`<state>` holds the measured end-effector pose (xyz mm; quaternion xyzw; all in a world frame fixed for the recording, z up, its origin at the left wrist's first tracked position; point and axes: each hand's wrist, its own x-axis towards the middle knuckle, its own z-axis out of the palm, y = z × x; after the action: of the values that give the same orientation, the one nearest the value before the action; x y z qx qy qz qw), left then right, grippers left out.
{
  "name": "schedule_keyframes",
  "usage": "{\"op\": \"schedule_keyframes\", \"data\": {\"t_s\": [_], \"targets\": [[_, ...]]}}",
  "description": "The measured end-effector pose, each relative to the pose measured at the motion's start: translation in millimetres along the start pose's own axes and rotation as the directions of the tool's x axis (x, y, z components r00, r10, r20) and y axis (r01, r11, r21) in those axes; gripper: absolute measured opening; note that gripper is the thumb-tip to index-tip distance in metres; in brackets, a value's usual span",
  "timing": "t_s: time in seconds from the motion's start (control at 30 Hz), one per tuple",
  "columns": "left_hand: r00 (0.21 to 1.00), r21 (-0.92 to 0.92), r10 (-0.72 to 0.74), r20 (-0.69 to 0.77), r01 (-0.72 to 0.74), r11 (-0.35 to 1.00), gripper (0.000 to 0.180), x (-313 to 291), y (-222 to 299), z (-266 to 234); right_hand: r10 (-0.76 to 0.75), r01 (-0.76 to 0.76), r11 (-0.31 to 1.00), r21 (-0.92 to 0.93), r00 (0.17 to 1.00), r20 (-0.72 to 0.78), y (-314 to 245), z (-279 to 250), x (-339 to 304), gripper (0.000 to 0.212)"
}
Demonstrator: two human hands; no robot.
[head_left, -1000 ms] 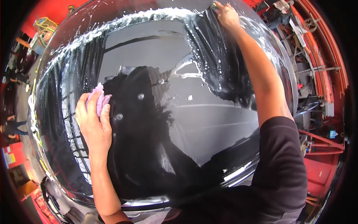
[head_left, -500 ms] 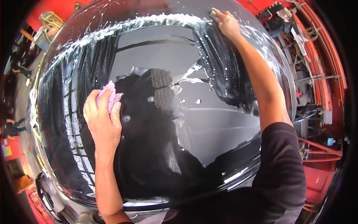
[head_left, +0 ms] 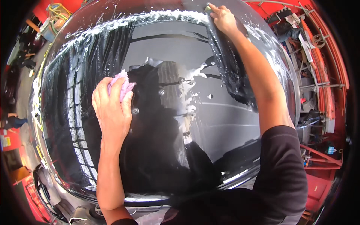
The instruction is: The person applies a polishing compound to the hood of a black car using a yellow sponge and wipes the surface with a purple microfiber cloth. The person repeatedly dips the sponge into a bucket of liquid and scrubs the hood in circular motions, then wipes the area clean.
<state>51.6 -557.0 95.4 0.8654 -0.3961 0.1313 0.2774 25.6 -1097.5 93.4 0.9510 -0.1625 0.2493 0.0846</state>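
A crumpled pink cloth (head_left: 124, 85) is bunched in my left hand (head_left: 110, 103), its fingers and thumb closed around it. This hand rests low over a dark, glossy, curved vehicle panel (head_left: 153, 153), left of the middle. At the far right, my right hand (head_left: 225, 21) reaches out along the stretched arm and grips a small yellowish-green pad (head_left: 208, 9), partly covered by the fingers. The pad is at the right end of a white foam band (head_left: 161, 17) across the far part of the panel. Wet streaks and round water drops mark the surface.
Yellow cables (head_left: 56, 15) hang at the far left beside the panel. Red rails and metal racks (head_left: 318, 67) with assorted gear stand on the right. At the left edge a person (head_left: 15, 122) is partly visible.
My right hand has slid left and farther away with the pad, along the foam. The left hand keeps the pink cloth on nearly the same spot, while the whole view has shifted slightly.
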Motion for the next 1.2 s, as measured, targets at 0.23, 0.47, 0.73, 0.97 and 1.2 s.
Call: {"op": "schedule_keyframes", "data": {"t_s": [0.23,0.47,0.73,0.97,1.2], "targets": [[0.999,0.045,-0.026,-0.023,0.027,0.999,0.038,-6.2,-2.6,-5.6,-0.182,0.1,0.937,0.335,0.958,0.222,-73.9,-142.2,-182.8,0.059],[1.0,-0.045,0.014,-0.014,-0.014,0.999,0.038,0.8,-1.6,1.3,0.005,-0.005,0.999,0.038,1.0,0.018,-30.0,-9.0,13.4,0.051],[1.0,0.022,-0.026,-0.017,0.027,0.999,0.04,-3.8,0.3,-5.8,-0.243,0.181,0.942,0.283,0.948,0.206,-54.8,-149.9,-197.4,0.056],[1.0,0.008,0.006,-0.009,-0.006,1.0,0.043,0.8,-2.1,-5.1,0.032,-0.031,0.999,0.024,0.999,-0.024,14.0,-1.9,4.0,0.047],[0.999,0.008,-0.041,-0.01,0.041,0.999,0.042,-7.7,-7.9,-8.1,-0.159,0.077,0.939,0.336,0.961,0.226,-64.9,-147.4,-192.7,0.054]]}}
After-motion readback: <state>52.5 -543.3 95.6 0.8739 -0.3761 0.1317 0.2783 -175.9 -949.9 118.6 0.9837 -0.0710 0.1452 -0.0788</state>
